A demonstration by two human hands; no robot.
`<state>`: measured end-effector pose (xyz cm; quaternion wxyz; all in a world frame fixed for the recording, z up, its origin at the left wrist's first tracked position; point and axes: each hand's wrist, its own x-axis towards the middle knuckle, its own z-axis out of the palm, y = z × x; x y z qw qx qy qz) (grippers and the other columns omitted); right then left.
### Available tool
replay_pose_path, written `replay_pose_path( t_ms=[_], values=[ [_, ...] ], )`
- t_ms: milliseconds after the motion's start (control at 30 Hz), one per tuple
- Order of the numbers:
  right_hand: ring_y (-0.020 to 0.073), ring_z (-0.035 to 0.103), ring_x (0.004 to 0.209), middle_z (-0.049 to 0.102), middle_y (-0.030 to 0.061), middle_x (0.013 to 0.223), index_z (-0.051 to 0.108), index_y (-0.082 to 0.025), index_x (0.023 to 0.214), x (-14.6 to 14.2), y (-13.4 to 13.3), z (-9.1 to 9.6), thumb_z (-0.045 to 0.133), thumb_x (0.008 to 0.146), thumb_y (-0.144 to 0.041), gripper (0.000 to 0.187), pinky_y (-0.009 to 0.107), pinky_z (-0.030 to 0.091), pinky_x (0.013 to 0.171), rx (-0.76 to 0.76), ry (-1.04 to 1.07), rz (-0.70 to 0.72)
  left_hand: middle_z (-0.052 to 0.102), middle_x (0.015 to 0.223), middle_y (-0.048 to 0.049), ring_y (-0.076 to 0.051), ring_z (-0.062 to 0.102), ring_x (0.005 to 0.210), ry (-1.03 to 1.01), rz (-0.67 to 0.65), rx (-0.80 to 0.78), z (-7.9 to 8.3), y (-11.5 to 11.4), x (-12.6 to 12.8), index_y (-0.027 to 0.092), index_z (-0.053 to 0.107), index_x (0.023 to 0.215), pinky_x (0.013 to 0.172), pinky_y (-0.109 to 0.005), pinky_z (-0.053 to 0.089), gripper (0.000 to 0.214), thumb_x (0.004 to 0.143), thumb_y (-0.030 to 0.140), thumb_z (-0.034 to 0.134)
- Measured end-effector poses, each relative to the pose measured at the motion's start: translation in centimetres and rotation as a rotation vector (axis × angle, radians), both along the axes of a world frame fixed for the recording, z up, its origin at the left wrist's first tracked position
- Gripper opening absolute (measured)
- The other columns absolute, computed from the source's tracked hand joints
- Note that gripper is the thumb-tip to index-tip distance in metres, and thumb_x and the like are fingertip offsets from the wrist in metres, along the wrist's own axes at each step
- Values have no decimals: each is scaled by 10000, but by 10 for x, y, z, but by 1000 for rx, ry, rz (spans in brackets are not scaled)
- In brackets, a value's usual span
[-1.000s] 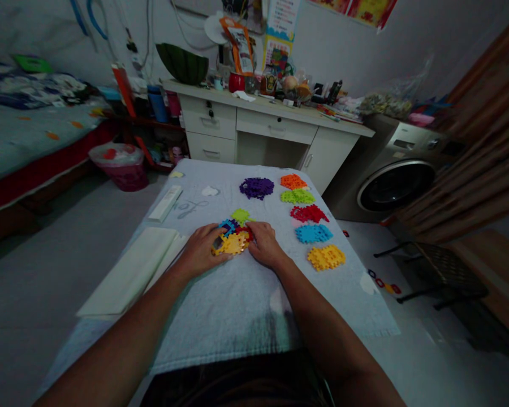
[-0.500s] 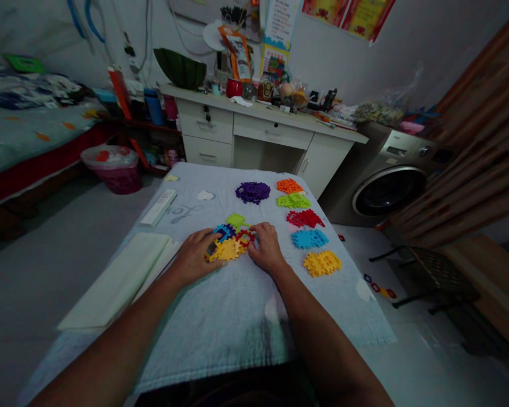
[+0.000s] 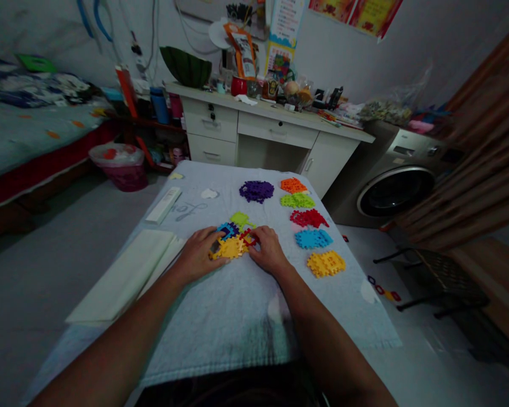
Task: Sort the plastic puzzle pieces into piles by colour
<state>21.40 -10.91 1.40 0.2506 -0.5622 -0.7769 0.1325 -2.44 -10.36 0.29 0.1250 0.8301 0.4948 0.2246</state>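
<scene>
A joined cluster of plastic interlocking pieces (image 3: 233, 238), yellow, blue, red and light green, lies mid-table on a pale cloth (image 3: 237, 316). My left hand (image 3: 197, 255) rests on its left side with fingers curled over the yellow piece. On the cluster's right edge, the fingers of my right hand (image 3: 268, 249) pinch the red piece. Sorted piles lie beyond and to the right: purple (image 3: 257, 191), orange (image 3: 293, 185), light green (image 3: 297, 199), red (image 3: 309, 217), blue (image 3: 313, 238) and yellow (image 3: 326, 263).
A folded white sheet (image 3: 127, 274) and a slim white box (image 3: 164, 204) lie on the table's left. Behind stand a cluttered white desk (image 3: 271, 127), a washing machine (image 3: 392, 181), a pink bin (image 3: 119, 165) and a bed (image 3: 29, 141). A few loose pieces (image 3: 382, 289) lie on the floor.
Both hands have stayed on the cluster, with small finger shifts. The view has wobbled slightly as my head moved.
</scene>
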Motion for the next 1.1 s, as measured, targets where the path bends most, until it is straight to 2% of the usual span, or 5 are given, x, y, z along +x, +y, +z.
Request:
replay_pose_path(
  t_ms=[233,433,567,967,1100],
  values=[
    [239,520,1077,597,113,1167,635,-170,1150,33,10,24,642,824,-224,331,372,415,941,103,-40,-142,511,1384,-157,-345,482,1263,2,-5,4,-1,1,-1,174,566,1301,1072,-486,398,687,744,564,663],
    [267,558,1096,616,122,1185,662,-186,1162,90,41,54,624,848,-239,320,374,428,911,-45,-358,-420,506,1402,-147,-339,480,1271,1,8,6,-4,2,-1,190,564,1307,1072,-484,401,684,741,558,673],
    [281,576,1096,622,128,1190,670,-205,1153,108,55,63,604,868,-292,305,381,439,879,-144,-508,-510,506,1403,-151,-336,473,1281,-6,18,-23,-4,2,-1,185,569,1302,1082,-479,391,688,737,562,677],
    [347,508,1156,594,159,1239,695,-181,1110,102,52,57,592,873,-307,288,439,416,915,-120,-538,-570,492,1421,-145,-351,467,1285,-7,17,-32,2,0,0,213,547,1328,1070,-484,390,806,662,634,719],
    [296,505,1169,591,117,1274,667,-210,1150,67,44,55,614,868,-313,305,424,397,960,-62,-331,-405,492,1416,-147,-354,468,1275,-26,31,-18,-1,0,1,218,549,1324,1063,-495,392,782,673,615,720]
  ],
)
